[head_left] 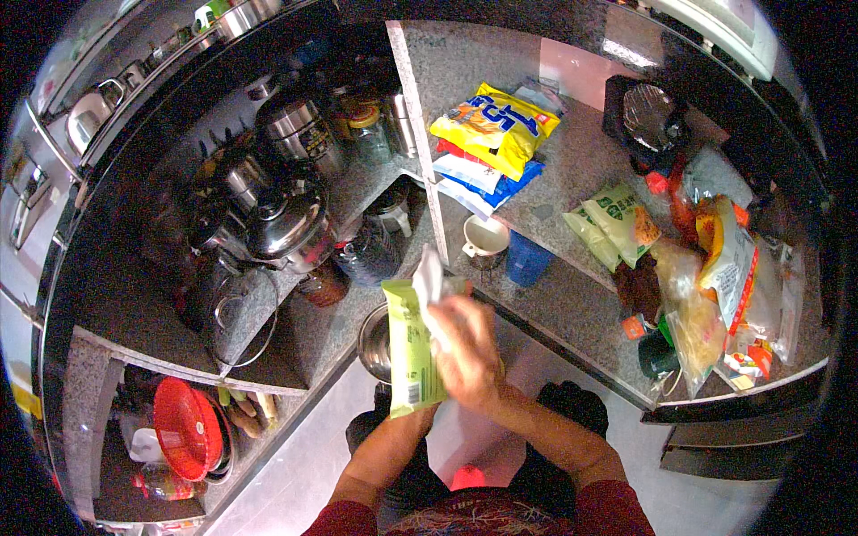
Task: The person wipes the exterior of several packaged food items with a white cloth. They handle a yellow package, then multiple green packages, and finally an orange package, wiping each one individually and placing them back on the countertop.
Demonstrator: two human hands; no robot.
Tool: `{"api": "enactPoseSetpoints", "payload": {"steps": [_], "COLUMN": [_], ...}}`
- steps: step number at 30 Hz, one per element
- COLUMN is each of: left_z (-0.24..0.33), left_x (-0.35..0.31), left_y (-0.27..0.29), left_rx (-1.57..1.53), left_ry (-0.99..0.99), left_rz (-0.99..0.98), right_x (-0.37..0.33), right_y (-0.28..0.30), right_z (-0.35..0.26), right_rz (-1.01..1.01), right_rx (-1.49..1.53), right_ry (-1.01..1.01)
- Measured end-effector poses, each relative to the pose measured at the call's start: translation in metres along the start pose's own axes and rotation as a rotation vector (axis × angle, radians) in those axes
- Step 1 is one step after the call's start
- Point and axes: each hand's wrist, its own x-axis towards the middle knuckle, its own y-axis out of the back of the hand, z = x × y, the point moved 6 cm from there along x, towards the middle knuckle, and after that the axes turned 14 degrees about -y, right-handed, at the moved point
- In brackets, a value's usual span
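A light green packet (407,344) is held upright in front of me by my left hand (424,420). The packet hides most of that hand's fingers. My right hand (469,353) is closed on a white cloth (431,284), pressed against the packet's right edge. The right hand and the cloth are slightly blurred. Two similar green packets (618,221) lie on the right-hand shelf. Beyond my hands, a stack of packets topped by a yellow one (497,128) rests on the upper shelf.
A steel pot (286,223) and steel canisters (299,129) crowd the left shelf. A white cup (485,237) and blue cup (529,259) stand ahead. Plastic bags (688,304) heap at the right. A red basket (186,429) sits lower left, and a steel bowl (374,344) is behind the packet.
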Motion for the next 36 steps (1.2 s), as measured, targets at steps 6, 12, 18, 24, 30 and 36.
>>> {"api": "enactPoseSetpoints", "payload": {"steps": [6, 12, 18, 24, 30, 36], "left_z": [0.000, -0.001, 0.003, 0.012, 0.039, 0.032], "left_x": [0.002, -0.005, -0.010, -0.013, -0.008, -0.022], "left_y": [0.004, 0.007, -0.003, -0.018, -0.038, -0.032], "left_rx": [0.012, 0.043, 0.074, 0.121, -0.282, 0.608], "left_ry": [0.025, 0.045, 0.060, 0.126, 0.288, -0.173], "left_rz": [-0.001, -0.009, -0.041, -0.064, -0.466, -0.477], "right_x": [-0.027, 0.011, 0.020, 0.016, 0.029, 0.029], "right_y": [-0.014, 0.004, -0.010, -0.008, 0.026, 0.022], "right_z": [-0.021, 0.035, 0.099, 0.120, 0.144, 0.164], "right_rz": [-0.018, 0.140, -0.265, -0.173, 0.037, 0.175], "right_rx": [-0.108, 0.076, 0.835, 0.963, 0.956, 0.762], "right_ry": [0.325, -0.179, -0.849, -0.829, -0.840, -0.732]}}
